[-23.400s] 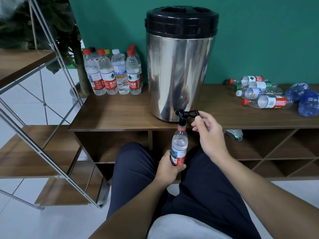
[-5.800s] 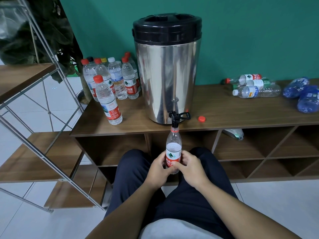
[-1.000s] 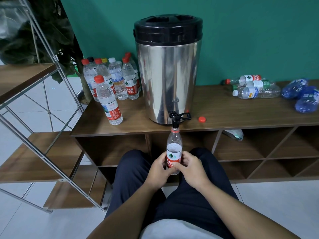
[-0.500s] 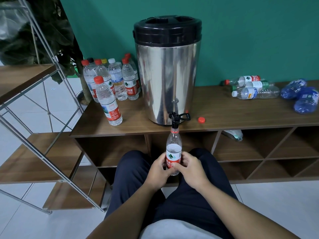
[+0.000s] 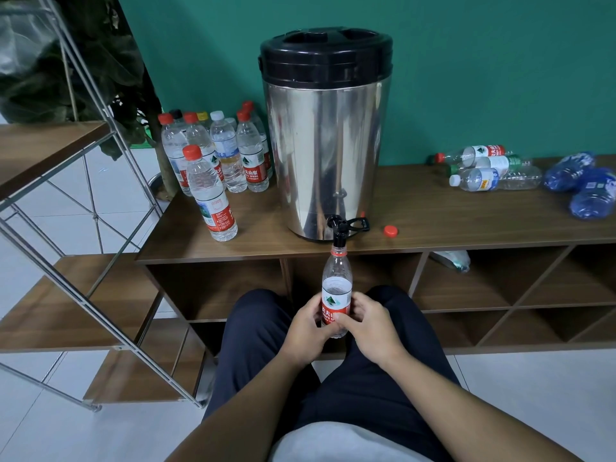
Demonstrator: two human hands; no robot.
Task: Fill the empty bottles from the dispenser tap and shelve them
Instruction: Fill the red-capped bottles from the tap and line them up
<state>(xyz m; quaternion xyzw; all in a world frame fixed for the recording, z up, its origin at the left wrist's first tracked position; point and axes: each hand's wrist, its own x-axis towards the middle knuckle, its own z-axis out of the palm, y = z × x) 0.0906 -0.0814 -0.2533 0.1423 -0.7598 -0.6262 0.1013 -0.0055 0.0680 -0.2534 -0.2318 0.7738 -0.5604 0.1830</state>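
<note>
Seated person, both hands on one clear bottle (image 5: 336, 295) with a red and white label, held upright in front of the knees. Left hand (image 5: 305, 328) grips the lower body from the left, fingers curled round the label; right hand (image 5: 368, 328) grips it from the right, fingers (image 5: 343, 320) wrapped across the front of the label. The uncapped bottle mouth sits directly under the black tap (image 5: 338, 233) of the steel dispenser (image 5: 325, 155), touching or very nearly so. Water level stands at about the top edge of the label. The dispenser stands on the wooden tabletop (image 5: 433, 211), its tap overhanging the front edge. A loose red cap (image 5: 390, 231) lies on the tabletop just right of the tap. One capped bottle (image 5: 210, 195) stands alone left of the dispenser, nearer the front; a cluster of capped bottles (image 5: 230, 151) stands behind it by the wall. Bottles lying on their sides (image 5: 490, 168) and crushed blue bottles (image 5: 586, 185) occupy the right end. A metal-framed shelf unit (image 5: 66, 295) stands to the left
</note>
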